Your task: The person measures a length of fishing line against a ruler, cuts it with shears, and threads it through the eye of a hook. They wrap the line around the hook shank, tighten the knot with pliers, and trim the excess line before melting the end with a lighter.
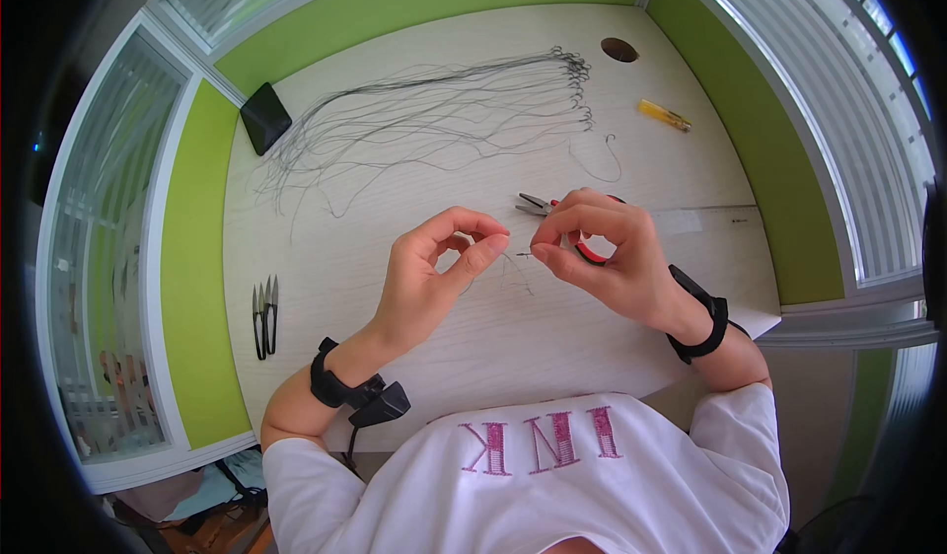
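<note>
My left hand (434, 268) is closed in a pinch, thumb against index finger, on a thin line (508, 261) that trails below the fingertips. A short gap to the right, my right hand (597, 253) pinches too. A tiny dark piece (524, 254) sticks out from its fingertips, possibly the end of a hook; the rest is hidden by the fingers. Pliers (534, 205) with red and black handles lie partly behind my right hand. Beyond both hands, a bundle of thin dark lines (434, 105) stretches across the table, with small hooks (572, 73) gathered at its right end.
A black block (265, 120) sits at the bundle's left end. Thread snips (265, 315) lie at left. A yellow object (664, 115), perhaps a lighter, lies at right near a cable hole (619, 50). A separate hooked line (612, 164) and a clear ruler-like strip (691, 220) are nearby. Green panels (205, 278) border the table.
</note>
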The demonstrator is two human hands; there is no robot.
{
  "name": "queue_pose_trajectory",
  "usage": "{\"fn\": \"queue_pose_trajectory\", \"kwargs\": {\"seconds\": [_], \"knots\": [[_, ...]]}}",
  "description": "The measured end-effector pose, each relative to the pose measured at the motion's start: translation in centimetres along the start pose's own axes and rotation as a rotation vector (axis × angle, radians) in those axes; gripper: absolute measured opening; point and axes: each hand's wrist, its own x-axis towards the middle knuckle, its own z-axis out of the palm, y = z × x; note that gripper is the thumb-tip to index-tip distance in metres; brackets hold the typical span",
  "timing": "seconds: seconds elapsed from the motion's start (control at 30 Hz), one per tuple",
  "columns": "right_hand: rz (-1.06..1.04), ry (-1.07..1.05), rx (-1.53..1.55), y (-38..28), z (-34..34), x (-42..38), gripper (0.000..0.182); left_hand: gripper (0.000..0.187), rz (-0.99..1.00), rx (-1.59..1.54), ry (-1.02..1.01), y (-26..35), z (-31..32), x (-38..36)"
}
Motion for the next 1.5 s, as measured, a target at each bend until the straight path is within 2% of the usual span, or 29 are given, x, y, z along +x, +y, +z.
{"fn": "queue_pose_trajectory", "kwargs": {"seconds": [0.07,0.23,0.3,0.33,0.4,0.43,0.53,0.6,0.67,0.77,0.97,1.03,1.07,1.13,1.17,1.2,1.27,1.4,1.47,1.5], "knots": [[-0.015,0.014,-0.015,0.1,0.2,0.0,0.006,0.009,-0.111,0.008,-0.120,0.2,0.1,-0.1],[-0.027,0.029,-0.024,0.2,0.4,-0.1,0.007,0.009,-0.096,0.029,-0.172,0.4,0.1,-0.4],[0.110,-0.004,0.029,0.2,-0.1,0.2,0.016,0.009,-0.150,0.040,-0.214,0.3,-0.2,-0.3],[0.112,-0.002,0.028,0.9,-0.5,0.5,0.016,0.009,-0.150,0.039,-0.217,0.3,-0.1,-0.4],[-0.111,0.123,-0.570,3.4,-1.4,0.7,0.029,0.011,-0.219,-0.143,-0.075,0.3,0.2,-0.3],[-0.045,0.058,-0.753,4.1,-1.9,0.2,0.044,0.011,-0.212,-0.143,-0.074,0.1,0.2,-0.2],[0.052,-0.058,-0.926,4.6,-1.8,-0.6,0.053,0.012,-0.165,-0.263,-0.002,-0.3,-0.1,-0.1],[0.083,-0.103,-0.915,4.4,-1.5,-0.6,0.054,0.010,-0.200,-0.432,0.113,0.1,0.0,0.0],[0.116,-0.148,-0.904,4.4,-1.4,-0.7,0.055,0.011,-0.197,-0.400,0.134,1.0,-0.7,-0.1],[0.057,-0.144,-0.923,4.4,-1.5,-0.8,0.048,0.010,-0.175,-0.337,0.158,1.1,-1.0,0.0],[0.007,-0.137,-0.677,4.3,-0.7,-0.3,0.036,0.009,-0.192,-0.288,0.119,0.9,-0.6,-0.2],[0.171,-0.021,-0.191,3.0,-0.9,0.2,0.029,0.009,-0.210,-0.291,0.129,0.9,-0.6,-0.2],[0.170,-0.022,-0.191,2.6,-1.2,0.3,0.029,0.009,-0.214,-0.300,0.126,0.8,-0.7,-0.3],[0.304,0.166,0.612,2.1,-1.9,0.4,0.023,0.009,-0.215,-0.310,0.125,0.8,-0.7,-0.2],[0.185,0.246,0.796,2.6,-2.0,0.5,0.028,0.009,-0.238,-0.320,0.128,0.9,-0.6,-0.2],[0.218,0.279,1.117,2.3,-2.2,0.8,0.034,0.009,-0.259,-0.330,0.133,0.9,-0.6,-0.2],[0.370,0.348,1.301,0.3,-2.5,0.8,0.036,0.010,-0.261,-0.320,0.141,0.9,-0.5,-0.2],[0.471,0.182,1.420,0.3,-2.3,0.5,0.030,0.011,-0.277,-0.302,0.152,0.6,-0.5,-0.2],[0.457,-0.069,0.911,0.4,-1.7,0.0,0.027,0.011,-0.276,-0.280,0.160,0.6,-0.4,-0.2],[0.350,-0.152,0.414,-0.1,-1.4,0.0,0.034,0.011,-0.277,-0.265,0.168,0.6,-0.3,-0.2]]}}
